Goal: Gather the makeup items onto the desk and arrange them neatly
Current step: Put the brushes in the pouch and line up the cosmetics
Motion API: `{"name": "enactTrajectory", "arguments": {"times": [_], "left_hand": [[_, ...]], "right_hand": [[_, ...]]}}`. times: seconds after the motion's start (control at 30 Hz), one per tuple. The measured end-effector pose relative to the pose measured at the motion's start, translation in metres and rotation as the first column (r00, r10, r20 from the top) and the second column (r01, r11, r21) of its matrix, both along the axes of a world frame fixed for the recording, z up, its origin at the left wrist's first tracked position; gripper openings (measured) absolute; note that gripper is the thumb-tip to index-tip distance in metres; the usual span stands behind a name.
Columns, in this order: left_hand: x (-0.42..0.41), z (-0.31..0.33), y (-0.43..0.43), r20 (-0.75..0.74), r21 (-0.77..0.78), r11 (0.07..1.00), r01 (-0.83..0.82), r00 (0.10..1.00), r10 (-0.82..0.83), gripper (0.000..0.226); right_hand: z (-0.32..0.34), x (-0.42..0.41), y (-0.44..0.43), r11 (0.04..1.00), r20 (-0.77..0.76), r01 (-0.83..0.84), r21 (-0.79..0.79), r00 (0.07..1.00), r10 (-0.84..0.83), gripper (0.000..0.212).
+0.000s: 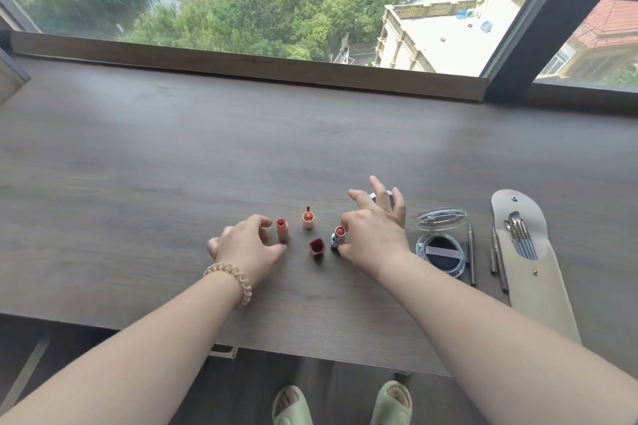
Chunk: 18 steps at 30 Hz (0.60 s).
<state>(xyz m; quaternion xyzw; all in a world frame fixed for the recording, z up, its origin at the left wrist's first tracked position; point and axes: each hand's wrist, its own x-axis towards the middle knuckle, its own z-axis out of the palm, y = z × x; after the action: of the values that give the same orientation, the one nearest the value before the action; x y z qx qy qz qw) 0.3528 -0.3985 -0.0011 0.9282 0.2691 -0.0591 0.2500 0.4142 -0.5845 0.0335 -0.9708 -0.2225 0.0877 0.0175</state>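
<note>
Several lip products stand upright on the dark wooden desk [172, 155]. A peach lipstick [282, 228] is just right of my left hand [247, 245], whose fingers are curled and apart, close to it but not gripping. Behind it stands a peach lip gloss tube [308, 218] with its wand. A dark red lipstick [317, 248] is in front. My right hand [374, 235] pinches a silver-cased pink lipstick [338, 237] between thumb and forefinger, other fingers spread. A round rim [374, 196] shows behind that hand, mostly hidden.
An open clear compact [439, 245] with a dark puff lies right of my right hand. Thin metal tools [472, 259] and a beige pouch [535, 272] holding brushes lie further right. A window sill runs along the desk's far edge. My feet in green slippers [393, 404] show below.
</note>
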Motion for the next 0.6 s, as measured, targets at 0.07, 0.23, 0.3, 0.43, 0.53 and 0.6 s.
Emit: {"name": "enactTrajectory", "arguments": {"times": [0.07,0.23,0.3,0.43,0.53,0.6], "left_hand": [[0.005,-0.007,0.0,0.035,0.014,0.999,-0.033,0.999,0.033,0.02],[0.015,-0.012,-0.012,0.071,0.026,1.0,-0.01,0.997,0.008,0.039],[0.016,-0.014,-0.015,0.073,0.036,0.999,0.006,0.997,-0.008,0.041],[0.016,-0.013,-0.017,0.057,0.019,1.0,0.01,0.998,-0.011,0.031],[0.014,-0.012,-0.017,0.065,-0.014,1.0,0.01,0.998,-0.009,0.022],[0.012,-0.01,-0.015,0.086,-0.029,1.0,-0.002,0.996,0.005,0.031]], "right_hand": [[-0.001,0.002,0.002,1.0,0.009,0.001,0.007,1.0,-0.001,0.02],[-0.004,0.007,0.003,1.0,0.039,0.012,0.01,0.999,-0.012,0.021],[-0.007,0.007,0.003,1.0,0.045,0.013,0.015,0.999,-0.014,0.02],[-0.011,0.007,0.0,0.999,0.059,0.022,0.041,0.998,-0.025,0.022],[-0.008,0.008,-0.008,0.994,0.091,0.024,0.107,0.995,-0.034,0.036],[-0.004,0.005,-0.017,0.971,0.13,0.013,0.24,0.991,-0.046,0.05]]}}
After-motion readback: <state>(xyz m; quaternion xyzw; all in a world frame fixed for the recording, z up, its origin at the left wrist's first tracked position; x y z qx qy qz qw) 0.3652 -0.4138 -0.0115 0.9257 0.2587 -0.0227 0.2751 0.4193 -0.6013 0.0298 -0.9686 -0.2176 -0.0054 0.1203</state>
